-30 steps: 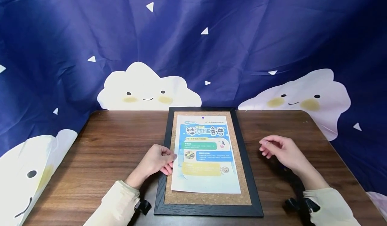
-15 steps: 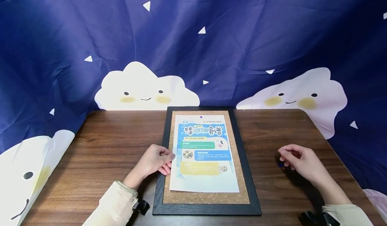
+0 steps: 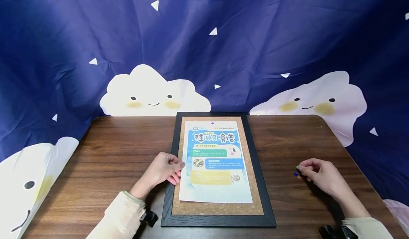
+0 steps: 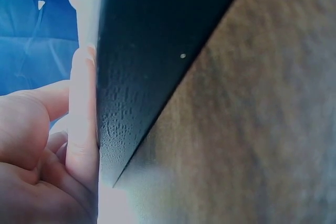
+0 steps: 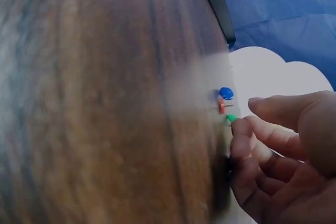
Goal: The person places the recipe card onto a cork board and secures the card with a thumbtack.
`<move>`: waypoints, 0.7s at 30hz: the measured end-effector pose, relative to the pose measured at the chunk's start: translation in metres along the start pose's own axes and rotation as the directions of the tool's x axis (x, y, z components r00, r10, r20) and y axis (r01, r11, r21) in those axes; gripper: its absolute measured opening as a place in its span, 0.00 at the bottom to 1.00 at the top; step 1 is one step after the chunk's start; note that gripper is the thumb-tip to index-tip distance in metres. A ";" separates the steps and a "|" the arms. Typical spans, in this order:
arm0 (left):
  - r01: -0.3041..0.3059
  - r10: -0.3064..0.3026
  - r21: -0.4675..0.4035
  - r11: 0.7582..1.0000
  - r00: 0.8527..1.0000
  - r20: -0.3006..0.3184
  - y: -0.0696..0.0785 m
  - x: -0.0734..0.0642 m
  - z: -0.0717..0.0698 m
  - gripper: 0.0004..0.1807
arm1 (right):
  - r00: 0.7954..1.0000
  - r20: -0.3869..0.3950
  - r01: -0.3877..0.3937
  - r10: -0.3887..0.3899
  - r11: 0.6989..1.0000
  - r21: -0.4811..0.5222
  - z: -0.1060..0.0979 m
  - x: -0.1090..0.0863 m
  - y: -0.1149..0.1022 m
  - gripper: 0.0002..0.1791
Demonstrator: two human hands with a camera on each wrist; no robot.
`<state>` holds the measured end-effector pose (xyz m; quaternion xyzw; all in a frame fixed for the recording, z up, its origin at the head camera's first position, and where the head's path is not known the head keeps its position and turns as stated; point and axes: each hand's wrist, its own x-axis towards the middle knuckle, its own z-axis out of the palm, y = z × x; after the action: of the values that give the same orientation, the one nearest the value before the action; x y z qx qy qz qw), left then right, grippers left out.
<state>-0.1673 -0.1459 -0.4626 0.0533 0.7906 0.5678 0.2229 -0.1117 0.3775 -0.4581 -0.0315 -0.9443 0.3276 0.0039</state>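
Observation:
In the head view, a black-framed cork board [image 3: 220,209] lies on the table with a printed poster [image 3: 217,194] on it. A purple thumbtack [image 3: 212,123] sits at the poster's top edge. My left hand [image 3: 164,168] rests on the frame's left side, its thumb at the poster's edge. The left wrist view shows a fairly straight finger [image 4: 82,119] lying along the frame [image 4: 136,66]. Right of the board, my right hand [image 3: 322,177] pinches a green thumbtack [image 5: 231,118] at its fingertips. Close beside it lie a blue thumbtack [image 5: 226,93] and a red-orange thumbtack [image 5: 222,106].
The brown wooden table [image 3: 121,143] reaches back to a dark blue curtain [image 3: 198,47] printed with white clouds and triangles. Black wrist straps [image 3: 149,218] show at both cream sleeves. The board's right frame edge stands between the poster and my right hand.
My right hand has moved right and toward me, down to the loose thumbtacks, and now has the green thumbtack at its fingertips. My left hand keeps its place on the frame.

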 end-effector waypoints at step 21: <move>-0.008 0.008 -0.008 1.000 1.000 -0.002 -0.001 -0.001 -0.001 0.11 | 0.998 -0.052 0.038 -0.042 0.996 -0.076 0.003 0.005 -0.008 0.05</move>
<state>-0.1666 -0.1471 -0.4629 0.0550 0.7883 0.5720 0.2198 -0.1172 0.3697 -0.4552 -0.0216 -0.9558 0.2910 0.0345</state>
